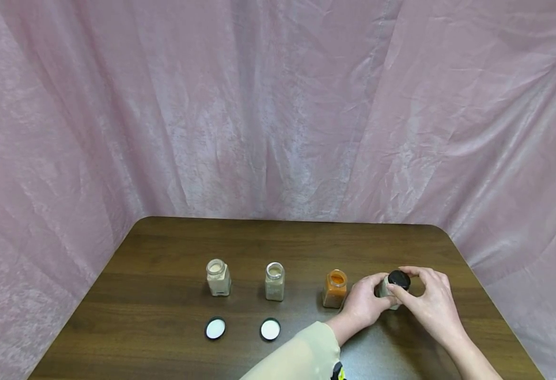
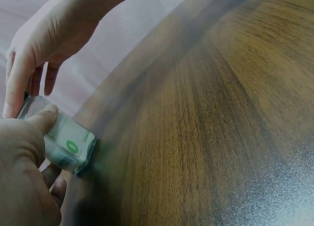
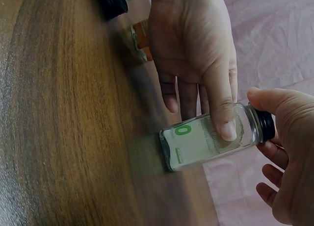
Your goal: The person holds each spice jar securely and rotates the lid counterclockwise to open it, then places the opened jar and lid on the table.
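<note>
A clear glass jar (image 3: 196, 140) with a white label and green print stands at the right of the table. My left hand (image 1: 365, 302) holds its body, the thumb (image 3: 228, 130) lying across the label. Around the jar's black lid (image 1: 399, 279), my right hand (image 1: 432, 306) has its thumb and fingers on opposite sides. The lid sits on the jar's neck in the right wrist view. Just left of my left hand is an uncapped jar of orange powder (image 1: 335, 290). The contents of the held jar are mostly hidden by label and fingers.
Two uncapped jars of pale powder, one at the left (image 1: 219, 279) and one near the middle (image 1: 275, 283), stand on the brown wooden table (image 1: 164, 248). Before them lie two upturned lids, a left one (image 1: 215, 328) and a right one (image 1: 270, 330). A pink curtain (image 1: 278, 116) hangs behind.
</note>
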A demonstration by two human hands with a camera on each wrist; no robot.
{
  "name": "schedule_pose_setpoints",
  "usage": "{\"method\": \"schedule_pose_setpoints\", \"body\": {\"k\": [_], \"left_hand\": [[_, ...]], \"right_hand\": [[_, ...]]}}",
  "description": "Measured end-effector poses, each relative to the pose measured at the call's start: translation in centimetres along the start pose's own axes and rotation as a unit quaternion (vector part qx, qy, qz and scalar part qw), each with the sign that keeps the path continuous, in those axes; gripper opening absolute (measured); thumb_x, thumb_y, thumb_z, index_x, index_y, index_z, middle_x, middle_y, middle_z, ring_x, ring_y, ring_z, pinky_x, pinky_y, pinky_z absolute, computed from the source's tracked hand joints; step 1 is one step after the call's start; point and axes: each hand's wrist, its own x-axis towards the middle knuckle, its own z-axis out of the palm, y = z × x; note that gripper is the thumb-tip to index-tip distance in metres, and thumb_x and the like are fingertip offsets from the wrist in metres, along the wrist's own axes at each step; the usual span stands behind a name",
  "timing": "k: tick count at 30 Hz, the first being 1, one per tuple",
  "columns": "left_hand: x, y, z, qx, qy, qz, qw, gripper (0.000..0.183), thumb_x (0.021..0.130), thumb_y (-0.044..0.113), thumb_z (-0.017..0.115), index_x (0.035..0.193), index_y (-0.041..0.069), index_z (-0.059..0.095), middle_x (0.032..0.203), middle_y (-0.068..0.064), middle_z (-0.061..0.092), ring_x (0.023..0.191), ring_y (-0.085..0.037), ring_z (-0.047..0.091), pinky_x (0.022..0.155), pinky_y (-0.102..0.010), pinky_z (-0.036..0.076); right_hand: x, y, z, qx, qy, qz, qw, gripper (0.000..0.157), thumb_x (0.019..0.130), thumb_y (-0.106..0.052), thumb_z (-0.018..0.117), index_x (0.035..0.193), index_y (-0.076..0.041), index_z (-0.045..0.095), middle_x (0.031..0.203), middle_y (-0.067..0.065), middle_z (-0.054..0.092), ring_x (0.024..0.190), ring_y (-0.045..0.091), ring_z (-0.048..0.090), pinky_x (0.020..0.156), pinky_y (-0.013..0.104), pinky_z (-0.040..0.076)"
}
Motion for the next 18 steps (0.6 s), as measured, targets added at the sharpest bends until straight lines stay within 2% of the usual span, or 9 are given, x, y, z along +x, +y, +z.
{"method": "schedule_pose_setpoints", "body": {"k": [18], "left_hand": [[0.09,-0.11,0.09,-0.011,-0.005,0.001,0.9999,0.044,0.081,0.031,0.087,0.122,0.027,0.073,0.108,0.016,0.069,0.095,0.001,0.061,0.080,-0.015,0.045]], "right_hand": [[-0.01,-0.05,0.02,0.000,0.011,-0.014,1.000,0.044,0.085,-0.030,0.086,0.119,-0.005,0.071,0.118,0.016,0.066,0.119,0.040,0.043,0.089,0.052,0.031]]}}
